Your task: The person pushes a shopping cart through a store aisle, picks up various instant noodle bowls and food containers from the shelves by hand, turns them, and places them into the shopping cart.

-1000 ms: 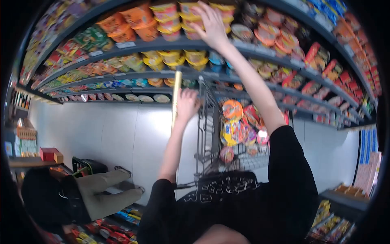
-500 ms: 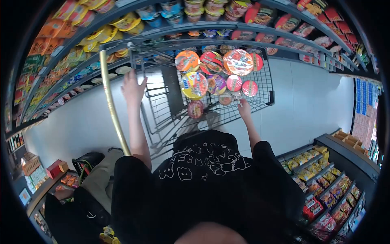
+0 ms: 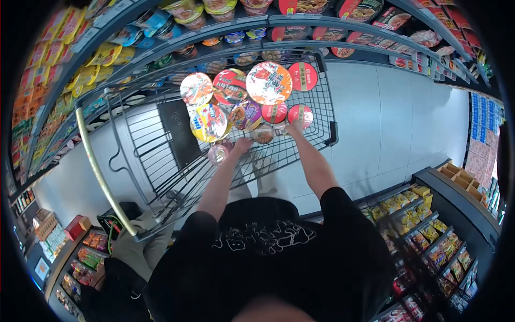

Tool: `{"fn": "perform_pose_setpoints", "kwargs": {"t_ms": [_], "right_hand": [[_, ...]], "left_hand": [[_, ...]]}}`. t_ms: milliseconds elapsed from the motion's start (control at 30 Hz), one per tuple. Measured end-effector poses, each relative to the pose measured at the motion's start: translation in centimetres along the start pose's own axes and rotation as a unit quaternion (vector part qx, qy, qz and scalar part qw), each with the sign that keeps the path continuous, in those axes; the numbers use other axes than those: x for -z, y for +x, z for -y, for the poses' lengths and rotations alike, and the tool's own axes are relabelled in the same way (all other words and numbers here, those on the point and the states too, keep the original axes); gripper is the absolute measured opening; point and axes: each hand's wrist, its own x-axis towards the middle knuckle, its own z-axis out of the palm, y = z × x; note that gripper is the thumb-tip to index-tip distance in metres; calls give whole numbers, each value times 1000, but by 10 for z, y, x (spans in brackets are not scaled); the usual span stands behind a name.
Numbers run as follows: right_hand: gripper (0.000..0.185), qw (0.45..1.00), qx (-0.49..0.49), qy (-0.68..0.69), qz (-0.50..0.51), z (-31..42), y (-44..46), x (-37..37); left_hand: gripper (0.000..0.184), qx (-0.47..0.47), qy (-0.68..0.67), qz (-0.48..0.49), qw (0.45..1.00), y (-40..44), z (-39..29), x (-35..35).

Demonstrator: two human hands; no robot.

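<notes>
Both my hands are in the wire shopping cart, at its near side. My left hand is between a small round cup and a brownish lidded cup; its fingers are too small and hidden to read. Curled by a red-lidded cup, my right hand closes on a small pale item I cannot make out. Farther in are a purple bowl, a yellow bowl, a large white-and-red bowl and several more instant-noodle tubs.
Tiered shelves of noodle cups and bowls curve along the far side. A snack rack stands behind me on the right. Another person's legs are at the left, by the cart's yellow handle.
My left hand has come from near the handle end over to the tubs. The cart and its tubs have shifted left in view, and my right hand has moved left too.
</notes>
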Motion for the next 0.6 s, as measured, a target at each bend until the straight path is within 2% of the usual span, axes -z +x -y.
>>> {"fn": "perform_pose_setpoints", "kwargs": {"t_ms": [33, 67, 100, 133, 167, 200, 233, 267, 300, 367, 467, 533, 567, 600], "right_hand": [[18, 999, 5, -20, -25, 5, -5, 4], [17, 995, 19, -81, -61, 11, -11, 5], [16, 989, 38, -144, -9, 15, -8, 8], [16, 976, 57, -206, 43, 18, -7, 12], [14, 975, 54, -211, 34, 16, -3, 7], [11, 976, 56, -212, 20, 15, 2, 0], [10, 965, 69, -252, 23, 14, 6, -4], [10, 954, 107, -274, 53, 12, 7, -2], [10, 934, 143, -318, 74, 20, 1, 7], [10, 927, 121, -344, 92, 35, -8, 14], [12, 895, 153, -406, 108, 48, -19, 19], [13, 889, 167, -415, 98, 30, -6, -1], [13, 888, 174, -416, 96, 30, -6, 2], [13, 916, 120, -373, 80, 32, -5, 3]], "left_hand": [[31, -34, 345, -15, 938, 16, 8, -18], [30, -6, 322, -10, 947, 33, 19, -29], [29, 24, 297, -4, 955, 34, 18, -35], [31, 67, 150, -75, 984, 30, 17, -46], [35, 101, 1, -153, 983, 23, 0, -43], [44, 92, -22, -189, 977, 27, -3, -44], [51, 87, -100, -242, 961, 26, -12, -44], [56, 124, -108, -204, 965, 22, -22, -38], [58, 129, -132, -218, 958, 33, -13, -46], [54, 98, -229, -318, 915, 39, -18, -57], [59, 122, -234, -321, 910, 45, -22, -55], [60, 59, -313, -267, 909, 37, -32, -48], [60, 59, -315, -275, 907, 34, -38, -44], [59, 96, -279, -236, 926, 31, -43, -39]]}}
